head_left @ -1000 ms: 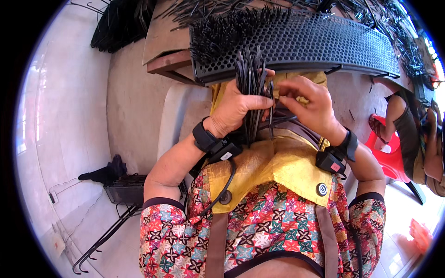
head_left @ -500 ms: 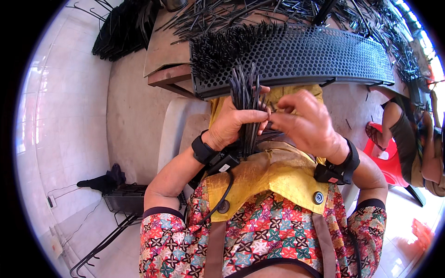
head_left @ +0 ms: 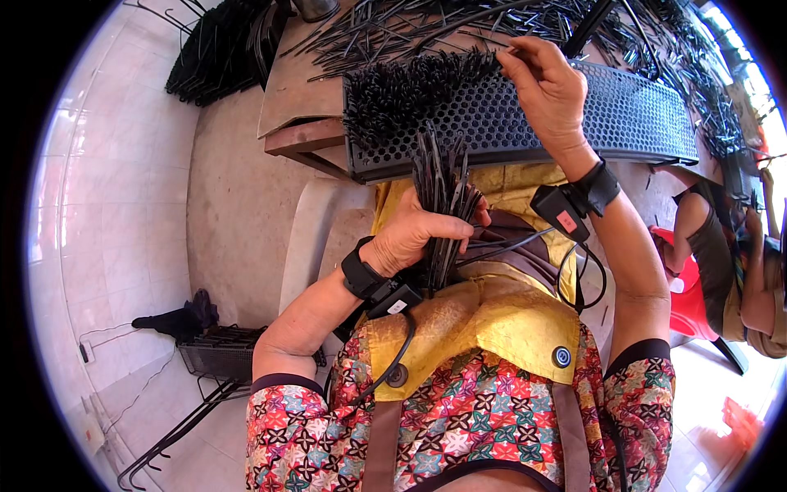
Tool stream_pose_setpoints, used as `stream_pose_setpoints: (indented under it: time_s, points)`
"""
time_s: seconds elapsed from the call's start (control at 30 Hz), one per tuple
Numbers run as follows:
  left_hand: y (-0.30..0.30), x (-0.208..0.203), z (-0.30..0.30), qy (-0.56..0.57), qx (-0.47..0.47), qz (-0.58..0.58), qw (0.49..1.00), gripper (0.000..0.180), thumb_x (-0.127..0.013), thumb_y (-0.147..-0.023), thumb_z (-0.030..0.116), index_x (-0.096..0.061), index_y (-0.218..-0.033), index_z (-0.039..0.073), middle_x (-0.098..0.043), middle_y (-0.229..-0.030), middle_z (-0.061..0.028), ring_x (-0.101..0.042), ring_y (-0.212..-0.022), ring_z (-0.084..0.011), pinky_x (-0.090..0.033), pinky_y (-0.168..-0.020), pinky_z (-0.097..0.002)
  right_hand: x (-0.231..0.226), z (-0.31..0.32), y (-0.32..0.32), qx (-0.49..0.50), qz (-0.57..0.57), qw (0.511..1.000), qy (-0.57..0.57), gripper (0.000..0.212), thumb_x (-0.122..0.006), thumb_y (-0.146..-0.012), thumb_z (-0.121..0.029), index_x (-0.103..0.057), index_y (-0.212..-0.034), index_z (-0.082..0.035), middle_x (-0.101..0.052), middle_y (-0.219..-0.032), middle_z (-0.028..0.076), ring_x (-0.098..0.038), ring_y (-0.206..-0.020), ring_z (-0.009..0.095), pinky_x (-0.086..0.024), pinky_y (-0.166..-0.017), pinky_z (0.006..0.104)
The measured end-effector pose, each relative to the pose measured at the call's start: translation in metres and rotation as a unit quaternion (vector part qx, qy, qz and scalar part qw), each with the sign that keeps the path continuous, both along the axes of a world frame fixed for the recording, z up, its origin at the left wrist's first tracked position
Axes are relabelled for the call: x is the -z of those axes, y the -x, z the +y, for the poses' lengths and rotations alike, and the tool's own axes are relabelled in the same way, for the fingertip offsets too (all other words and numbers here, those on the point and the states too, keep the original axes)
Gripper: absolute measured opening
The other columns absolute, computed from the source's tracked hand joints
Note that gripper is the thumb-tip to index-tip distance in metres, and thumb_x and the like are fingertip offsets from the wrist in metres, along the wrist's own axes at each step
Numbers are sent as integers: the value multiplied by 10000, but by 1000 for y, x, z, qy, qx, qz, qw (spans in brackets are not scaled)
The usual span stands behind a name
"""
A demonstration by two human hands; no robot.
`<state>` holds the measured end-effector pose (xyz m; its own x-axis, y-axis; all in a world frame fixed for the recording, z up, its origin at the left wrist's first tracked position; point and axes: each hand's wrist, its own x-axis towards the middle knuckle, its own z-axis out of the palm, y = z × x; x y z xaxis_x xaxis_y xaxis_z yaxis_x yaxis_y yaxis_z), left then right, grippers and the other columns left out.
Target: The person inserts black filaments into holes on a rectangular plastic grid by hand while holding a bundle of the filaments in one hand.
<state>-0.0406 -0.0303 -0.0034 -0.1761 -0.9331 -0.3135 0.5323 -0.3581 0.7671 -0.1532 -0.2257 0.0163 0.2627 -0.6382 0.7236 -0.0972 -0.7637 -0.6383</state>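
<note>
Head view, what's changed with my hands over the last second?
Your right hand has moved away from the bundle of black strips, forward over the perforated black rack; whether it pinches a strip is unclear. Your left hand still grips the bundle.

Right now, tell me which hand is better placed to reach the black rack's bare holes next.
Right, I'd judge: the right hand is over the perforated rack, beside the packed strips. The left hand is farther back and closed around a bundle of black strips.
</note>
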Motion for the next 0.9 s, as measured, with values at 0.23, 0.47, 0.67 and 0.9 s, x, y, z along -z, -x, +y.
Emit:
stream_pose_setpoints:
  time_s: [0.23, 0.47, 0.67, 0.9]
  points:
    - [-1, -1, 0, -10, 9, 38, 999, 354, -665, -655, 11, -534, -984, -3, -610, -788, -133, -606, -661, -213, -495, -562, -306, -3, -4, -8, -15, 41, 996, 83, 179, -676, -779, -90, -628, -944, -44, -645, -752, 129, -648, -661, 250, -501, -586, 294]
    - [1, 0, 1, -27, 3, 32, 999, 359, -681, -642, -1, -534, -969, 5, -599, -729, -108, -602, -593, -215, -494, -548, -322, -7, -9, -19, -10, 115, 958, 261, 233, -655, -762, -55, -597, -986, -27, -639, -782, 152, -627, -705, 326, -514, -612, 376]
    - [2, 0, 1, -32, 7, 46, 998, 371, -676, -646, -8, -540, -991, -7, -594, -724, -101, -593, -581, -204, -487, -533, -308, 3, -2, -21, 74, 323, 902, 277, 172, -607, -820, -139, -579, -937, -16, -610, -750, 160, -610, -700, 324, -503, -595, 383]
    - [3, 0, 4, -8, 6, 43, 999, 366, -686, -662, 27, -537, -993, -19, -584, -699, -88, -580, -573, -189, -474, -522, -304, -21, 42, 12, -137, 212, 956, -149, 243, -652, -821, -162, -615, -973, 23, -651, -799, 104, -625, -738, 157, -497, -634, 270]
